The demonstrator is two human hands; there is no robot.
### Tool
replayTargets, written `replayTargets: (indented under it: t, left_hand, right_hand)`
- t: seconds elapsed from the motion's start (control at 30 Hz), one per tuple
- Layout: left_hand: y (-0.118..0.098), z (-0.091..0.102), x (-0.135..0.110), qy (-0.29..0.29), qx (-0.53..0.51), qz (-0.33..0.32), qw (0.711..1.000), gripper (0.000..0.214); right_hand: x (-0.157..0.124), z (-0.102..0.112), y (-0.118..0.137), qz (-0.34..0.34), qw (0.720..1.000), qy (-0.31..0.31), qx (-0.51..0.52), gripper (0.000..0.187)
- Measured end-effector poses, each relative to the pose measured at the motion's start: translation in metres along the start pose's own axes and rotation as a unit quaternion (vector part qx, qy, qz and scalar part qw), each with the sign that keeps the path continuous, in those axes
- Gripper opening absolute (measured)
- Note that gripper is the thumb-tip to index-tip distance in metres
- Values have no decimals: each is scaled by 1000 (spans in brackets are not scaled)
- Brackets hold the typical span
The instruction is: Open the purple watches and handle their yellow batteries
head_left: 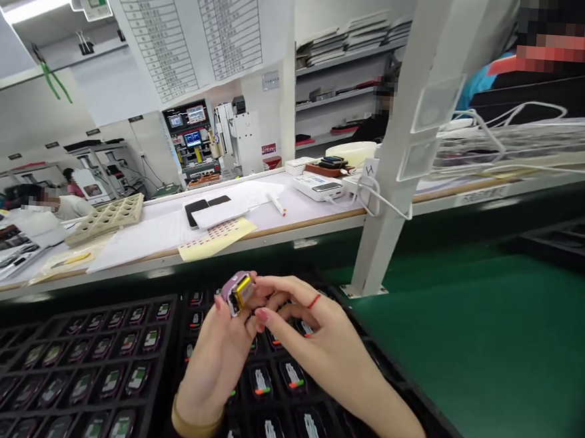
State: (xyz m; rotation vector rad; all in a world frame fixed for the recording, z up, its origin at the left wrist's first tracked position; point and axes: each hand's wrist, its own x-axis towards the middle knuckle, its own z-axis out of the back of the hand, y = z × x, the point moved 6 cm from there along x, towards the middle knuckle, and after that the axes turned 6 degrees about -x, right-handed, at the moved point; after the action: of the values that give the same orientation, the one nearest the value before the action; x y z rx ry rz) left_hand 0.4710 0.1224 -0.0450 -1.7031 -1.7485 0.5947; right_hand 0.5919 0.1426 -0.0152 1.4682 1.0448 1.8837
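Note:
A small purple watch case (pixel 235 287) with its inside facing out is between the fingers and thumb of my left hand (pixel 219 357). Yellow film or foil and metallic parts show in its opening. My right hand (pixel 319 334) is close on the right side, with its index fingertip at the edge of the case. Its thumb and index finger are apart and the other fingers curl. Whether that fingertip touches the case I cannot tell. Beneath both hands, a black tray (pixel 251 419) holds rows of watch faces with white strips and red-green tabs.
Another black tray (pixel 159 370) of watch cases lies on the left. Behind stands a raised shelf (pixel 292 229) with papers, a yellow sticker sheet (pixel 215 238), a phone (pixel 195 212), a marker (pixel 277 204) and a white box (pixel 319 187). A white post (pixel 397 153) rises at right beside green surface (pixel 490 326).

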Motion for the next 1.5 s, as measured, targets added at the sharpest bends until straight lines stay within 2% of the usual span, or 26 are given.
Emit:
replayTargets:
  t: [0.17,0.3,0.43,0.63,0.7,0.83,0.93,1.07,1.27,1.5]
  left_hand:
    - [11,0,4,-8,2,-12,1000,56]
    - [18,2,7,-18,-15,7,1000,56]
    - [24,-2,9,-13,-44,36,998,51]
    - [29,-9,10,28,-77,37,996,37]
    - [28,-8,9,45,-52,23,997,37]
    - [21,-2,7,75,12,-12,997,40]
    - [19,1,5,89,35,-7,995,44]
    - [18,1,6,88,28,3,996,41]
    - [23,1,7,68,1,27,997,38]
    - [23,-2,8,91,-19,40,995,37]
  right_hand:
    - [4,0,-16,-51,996,-45,56,16]
    - [5,2,-17,-64,989,-31,126,19]
    - [4,5,-17,-69,985,-13,155,22]
    - [4,17,-13,-54,989,-19,133,25]
    - [5,20,-11,-57,989,-11,137,20]
    - [5,22,-10,-87,982,17,164,21]
    - [5,22,-8,-88,980,23,176,17]
    - [3,21,-6,-75,983,19,169,12]
    - [1,18,-12,-85,986,9,142,20]
    - [0,19,-7,-81,991,-9,107,21]
